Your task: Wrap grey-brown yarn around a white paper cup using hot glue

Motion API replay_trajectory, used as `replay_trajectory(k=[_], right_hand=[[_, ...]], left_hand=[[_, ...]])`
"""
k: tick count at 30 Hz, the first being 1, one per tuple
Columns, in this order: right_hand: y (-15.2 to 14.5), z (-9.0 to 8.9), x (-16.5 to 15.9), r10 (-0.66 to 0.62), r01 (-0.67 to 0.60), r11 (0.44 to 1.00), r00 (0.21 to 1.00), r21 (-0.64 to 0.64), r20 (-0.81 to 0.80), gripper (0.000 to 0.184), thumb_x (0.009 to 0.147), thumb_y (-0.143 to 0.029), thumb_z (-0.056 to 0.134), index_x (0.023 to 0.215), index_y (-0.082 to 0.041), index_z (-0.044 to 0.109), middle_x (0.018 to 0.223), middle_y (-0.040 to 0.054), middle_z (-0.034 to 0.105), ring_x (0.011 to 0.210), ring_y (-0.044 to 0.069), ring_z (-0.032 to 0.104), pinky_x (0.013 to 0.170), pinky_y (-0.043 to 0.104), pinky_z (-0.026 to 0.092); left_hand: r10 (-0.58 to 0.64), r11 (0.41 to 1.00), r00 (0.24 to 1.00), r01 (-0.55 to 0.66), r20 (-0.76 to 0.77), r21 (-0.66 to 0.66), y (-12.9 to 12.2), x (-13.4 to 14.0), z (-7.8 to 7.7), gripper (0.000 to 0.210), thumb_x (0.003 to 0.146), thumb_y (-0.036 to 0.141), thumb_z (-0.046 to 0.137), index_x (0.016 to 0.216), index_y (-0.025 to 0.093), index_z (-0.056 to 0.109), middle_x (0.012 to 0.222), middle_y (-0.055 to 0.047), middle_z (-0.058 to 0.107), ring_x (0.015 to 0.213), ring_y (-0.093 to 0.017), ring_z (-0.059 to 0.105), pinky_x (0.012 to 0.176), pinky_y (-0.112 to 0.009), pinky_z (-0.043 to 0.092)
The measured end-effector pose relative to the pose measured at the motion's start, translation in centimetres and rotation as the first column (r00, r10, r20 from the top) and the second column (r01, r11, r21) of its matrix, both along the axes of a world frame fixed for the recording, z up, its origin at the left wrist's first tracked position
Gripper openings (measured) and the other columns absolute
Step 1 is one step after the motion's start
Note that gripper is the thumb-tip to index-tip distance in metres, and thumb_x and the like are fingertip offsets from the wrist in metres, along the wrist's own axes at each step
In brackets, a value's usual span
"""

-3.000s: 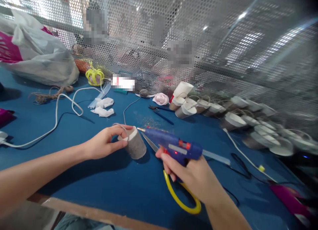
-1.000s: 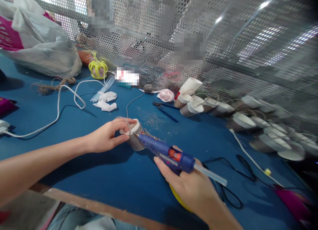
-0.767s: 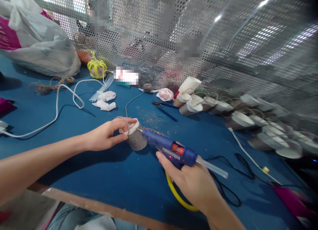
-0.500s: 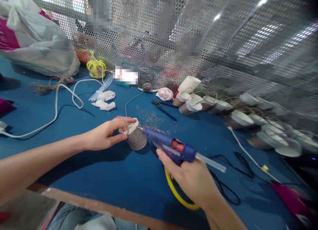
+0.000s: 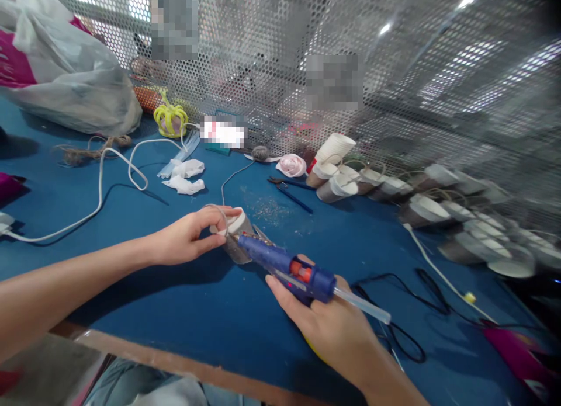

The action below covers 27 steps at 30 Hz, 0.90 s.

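My left hand (image 5: 193, 235) grips a small paper cup (image 5: 239, 222) by its rim, fingers over the top and thumb on the near side. Grey yarn wraps the cup, which lies tilted with its white mouth toward the hand. A yarn strand runs from it to a grey yarn ball (image 5: 260, 153). In my right hand (image 5: 333, 324) is a blue hot glue gun (image 5: 280, 262), with a clear glue stick (image 5: 363, 304) poking out of its back. The gun's nozzle is at the cup's side close to the rim; whether it touches I cannot tell.
Pliers (image 5: 291, 195) and a pink ribbon roll (image 5: 291, 165) lie beyond the cup. Several wrapped cups (image 5: 337, 187) stand along the mesh panel on the right. A white cable (image 5: 100, 187) and a plastic bag (image 5: 79, 84) occupy the left. Black cord (image 5: 409, 342) loops at right.
My right hand has moved the glue gun left and slightly down, its nozzle shifting along the cup toward my left thumb. My left hand and the cup are nearly still.
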State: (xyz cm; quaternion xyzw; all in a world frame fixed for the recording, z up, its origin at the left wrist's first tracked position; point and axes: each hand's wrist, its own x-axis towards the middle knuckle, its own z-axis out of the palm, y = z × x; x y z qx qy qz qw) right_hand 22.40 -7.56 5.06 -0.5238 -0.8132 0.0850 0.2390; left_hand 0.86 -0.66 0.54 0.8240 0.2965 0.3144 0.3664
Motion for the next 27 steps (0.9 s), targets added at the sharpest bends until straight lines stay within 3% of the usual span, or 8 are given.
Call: replay_trajectory(k=[8,17,24,27], right_hand=[[0.5,-1.2,1.3,-0.142,0.141,0.99,0.989,0.016,0.038,0.029,0.077,-0.042,0.047,0.075,-0.019,0.065,0.07,0.0081,0.067,0.072,0.025,0.064,0.065,0.035,0.05],[1.2,-0.9,1.4,-0.212,0.188,0.954,0.974,-0.234,-0.081,0.034,0.078,-0.044,0.047,0.058,-0.019,0.057,0.045,0.0007,0.056,0.046,0.016,0.056,0.046,0.027,0.045],[0.4,-1.6,1.2,-0.169,0.169,0.986,0.986,-0.014,0.014,0.032,0.076,-0.045,0.048,0.08,-0.019,0.065,0.076,0.0095,0.067,0.078,0.027,0.063,0.065,0.036,0.05],[0.1,-1.3,0.7,-0.138,0.137,0.99,0.99,-0.022,-0.014,0.027,0.077,-0.04,0.047,0.08,-0.021,0.065,0.071,0.0081,0.066,0.074,0.025,0.064,0.064,0.036,0.051]], left_hand=[[-0.056,0.998,0.998,0.056,-0.002,0.003,0.2,-0.3,0.0,0.009,0.084,0.019,0.041,0.076,0.016,0.042,0.127,-0.015,0.045,0.122,-0.019,0.038,0.096,-0.034,0.033],[-0.08,0.997,0.997,0.08,-0.002,-0.015,0.3,-0.4,0.0,0.007,0.083,0.019,0.042,0.076,0.017,0.043,0.131,-0.013,0.043,0.122,-0.02,0.038,0.097,-0.034,0.032],[-0.051,0.999,0.999,0.051,-0.001,-0.008,0.4,-0.3,-0.1,0.01,0.084,0.021,0.041,0.075,0.016,0.043,0.126,-0.015,0.047,0.12,-0.021,0.041,0.094,-0.035,0.034],[-0.027,1.0,1.0,0.027,0.005,-0.007,0.4,-0.3,-0.2,0.011,0.084,0.022,0.041,0.075,0.016,0.043,0.125,-0.015,0.048,0.119,-0.021,0.042,0.092,-0.035,0.035]])
